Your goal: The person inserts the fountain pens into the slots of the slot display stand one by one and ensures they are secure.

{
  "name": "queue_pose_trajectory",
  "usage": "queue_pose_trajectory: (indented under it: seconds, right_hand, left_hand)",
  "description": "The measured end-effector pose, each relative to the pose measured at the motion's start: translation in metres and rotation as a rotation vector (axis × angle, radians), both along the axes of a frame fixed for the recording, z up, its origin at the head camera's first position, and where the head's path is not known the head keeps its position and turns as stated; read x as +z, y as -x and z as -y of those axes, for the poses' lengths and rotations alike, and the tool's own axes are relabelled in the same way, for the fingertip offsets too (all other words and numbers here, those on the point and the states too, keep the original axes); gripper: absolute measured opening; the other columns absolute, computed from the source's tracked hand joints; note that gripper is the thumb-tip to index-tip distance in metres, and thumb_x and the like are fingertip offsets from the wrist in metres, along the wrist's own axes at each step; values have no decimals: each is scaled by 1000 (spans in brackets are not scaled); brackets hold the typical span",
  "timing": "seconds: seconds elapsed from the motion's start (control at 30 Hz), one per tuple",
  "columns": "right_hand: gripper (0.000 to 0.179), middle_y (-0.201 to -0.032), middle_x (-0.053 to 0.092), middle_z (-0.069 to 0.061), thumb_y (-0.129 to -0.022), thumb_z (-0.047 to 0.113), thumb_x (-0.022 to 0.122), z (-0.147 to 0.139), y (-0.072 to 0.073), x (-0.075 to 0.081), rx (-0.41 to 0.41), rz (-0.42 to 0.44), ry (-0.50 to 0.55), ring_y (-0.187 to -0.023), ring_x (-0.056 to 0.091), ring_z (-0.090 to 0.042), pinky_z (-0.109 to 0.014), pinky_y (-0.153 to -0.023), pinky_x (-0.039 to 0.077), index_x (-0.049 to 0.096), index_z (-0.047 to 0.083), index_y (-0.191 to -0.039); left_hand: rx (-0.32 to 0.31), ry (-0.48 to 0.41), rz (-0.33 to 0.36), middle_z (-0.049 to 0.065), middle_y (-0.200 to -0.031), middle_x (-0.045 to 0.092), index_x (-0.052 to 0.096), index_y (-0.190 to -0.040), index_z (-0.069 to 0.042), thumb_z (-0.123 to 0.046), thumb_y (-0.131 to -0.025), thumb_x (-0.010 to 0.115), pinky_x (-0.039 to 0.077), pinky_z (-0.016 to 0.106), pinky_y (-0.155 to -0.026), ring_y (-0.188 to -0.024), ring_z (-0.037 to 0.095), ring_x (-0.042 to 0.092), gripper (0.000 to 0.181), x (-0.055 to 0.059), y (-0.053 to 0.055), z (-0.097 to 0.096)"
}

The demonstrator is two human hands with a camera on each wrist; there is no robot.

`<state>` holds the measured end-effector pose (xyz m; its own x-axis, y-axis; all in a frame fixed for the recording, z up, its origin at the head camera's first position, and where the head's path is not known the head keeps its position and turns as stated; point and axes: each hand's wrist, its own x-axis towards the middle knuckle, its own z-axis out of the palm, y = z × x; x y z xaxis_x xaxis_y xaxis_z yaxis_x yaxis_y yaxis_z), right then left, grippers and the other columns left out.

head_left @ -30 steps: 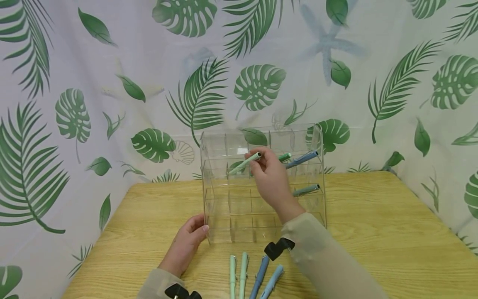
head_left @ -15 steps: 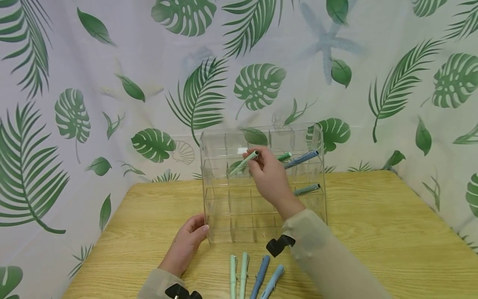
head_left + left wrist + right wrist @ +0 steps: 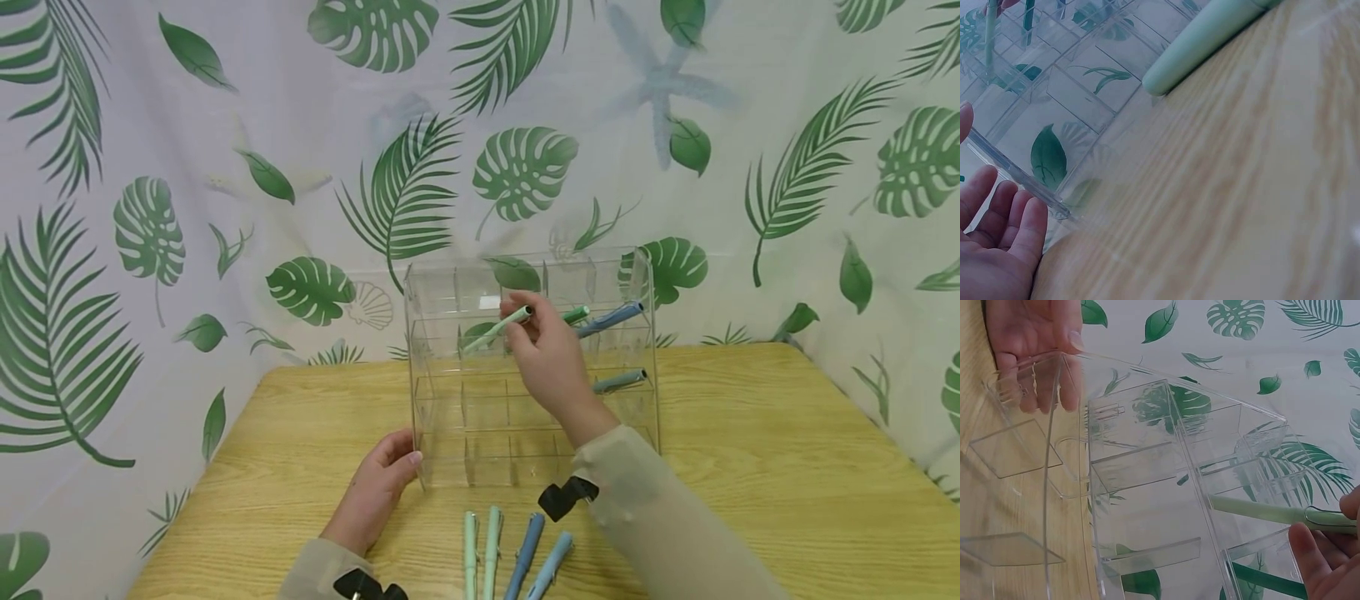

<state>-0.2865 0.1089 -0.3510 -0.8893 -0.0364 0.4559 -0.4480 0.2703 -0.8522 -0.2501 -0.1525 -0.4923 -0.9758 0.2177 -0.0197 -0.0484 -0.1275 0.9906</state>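
A clear acrylic pen rack (image 3: 486, 410) with rows of compartments stands on the table. My left hand (image 3: 377, 487) grips its left side edge, thumb in front and fingers behind the panel, as the right wrist view shows. My right hand (image 3: 551, 358) pinches a light green pen (image 3: 495, 327) near its upper end; the pen slants, its lower end inside an upper-row compartment. In the right wrist view that light green pen (image 3: 1260, 509) lies beside a dark green pen (image 3: 1269, 581). A blue pen (image 3: 611, 317) and a grey-green pen (image 3: 621, 381) rest in right-hand compartments.
On the table before the rack lie two light green pens (image 3: 470, 550) (image 3: 491, 550), a dark blue pen (image 3: 525, 554) and a light blue pen (image 3: 551, 567). A leaf-printed curtain (image 3: 300, 108) hangs behind the wooden table (image 3: 750, 450).
The light green pen in my right hand first tips a little left, then back right, and now slants flatter. My left hand stays on the rack's edge.
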Motion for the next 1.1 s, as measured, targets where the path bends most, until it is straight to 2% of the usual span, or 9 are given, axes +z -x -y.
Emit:
queue_pose_trajectory:
  seconds: [0.2, 0.47, 0.6, 0.73, 0.97, 1.1]
  right_hand:
    - [49, -145, 54, -5, -107, 24, 53, -4, -3, 0, 28, 8, 3, -131, 53, -17, -37, -102, 48, 41, 15, -153]
    - [59, -153, 44, -4, -106, 22, 54, -9, -8, 2, 72, 50, 23, -139, 44, -19, -44, -107, 44, 29, 15, -159]
    - [64, -157, 39, 1, -106, 21, 55, -13, -12, 4, 87, 85, 43, -144, 37, -18, -44, -110, 40, 24, 16, -161]
    - [68, -160, 35, -1, -105, 20, 57, -17, -17, 6, 113, 96, 54, -146, 33, -20, -45, -113, 36, 20, 16, -162]
    - [71, -162, 31, 4, -105, 30, 58, -25, -24, 4, 143, 113, 51, -145, 33, -17, -43, -115, 33, 17, 23, -163]
    - [70, -163, 28, 2, -105, 28, 56, -31, -29, 0, 177, 122, 55, -145, 34, -16, -43, -115, 34, 16, 25, -163]
  left_hand:
    - [6, 4, -2, 23, -143, 47, 44, -145, 6, -7, -103, 56, 38, 43, -109, -130, 33, 46, 45, 0, -1, 0]
    - [6, 10, 2, 23, -144, 46, 44, -145, 4, -8, -103, 57, 38, 44, -109, -131, 33, 45, 46, 2, -2, 0]
    - [7, 6, 1, 23, -143, 46, 44, -145, 5, -8, -103, 56, 38, 43, -109, -130, 33, 46, 45, 1, -1, 0]
    - [9, 2, -4, 25, -141, 47, 44, -145, 6, -5, -103, 55, 38, 43, -108, -129, 34, 46, 44, 0, 0, -1]
    - [14, 3, -2, 25, -141, 47, 44, -144, 6, -5, -103, 55, 39, 42, -107, -128, 34, 46, 44, 0, 0, 0]
    - [9, 0, -1, 25, -141, 47, 44, -145, 7, -4, -103, 55, 39, 42, -107, -129, 34, 46, 44, 0, 0, 1]
